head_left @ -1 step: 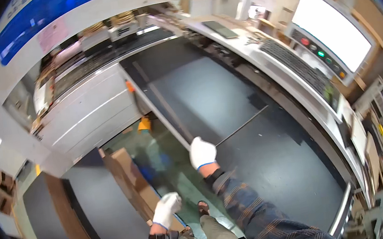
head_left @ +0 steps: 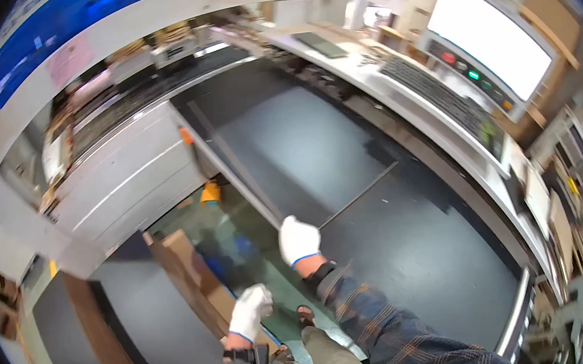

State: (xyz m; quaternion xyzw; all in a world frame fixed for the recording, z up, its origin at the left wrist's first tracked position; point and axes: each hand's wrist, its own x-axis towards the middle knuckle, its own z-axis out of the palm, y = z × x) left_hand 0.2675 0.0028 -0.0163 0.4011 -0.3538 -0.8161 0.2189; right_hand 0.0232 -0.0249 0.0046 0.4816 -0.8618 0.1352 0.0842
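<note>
Head view shows almost no change: the right hand [head_left: 300, 241], curled, still rests at the left edge of the dark boards [head_left: 430, 260], grip unclear; they appear unmoved. The left hand [head_left: 250, 312], loosely fisted, seems empty.

The left hand [head_left: 251, 310] is curled, the right hand [head_left: 299, 240] extended farther forward.

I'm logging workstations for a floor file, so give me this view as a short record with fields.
Left hand: white-gloved, fingers curled; grip unclear
Right hand: white-gloved, at the left edge of the dark tabletop; grip unclear
Lower left: dark boards
Right side: keyboard on a white shelf
Upper right: lit screen
</note>
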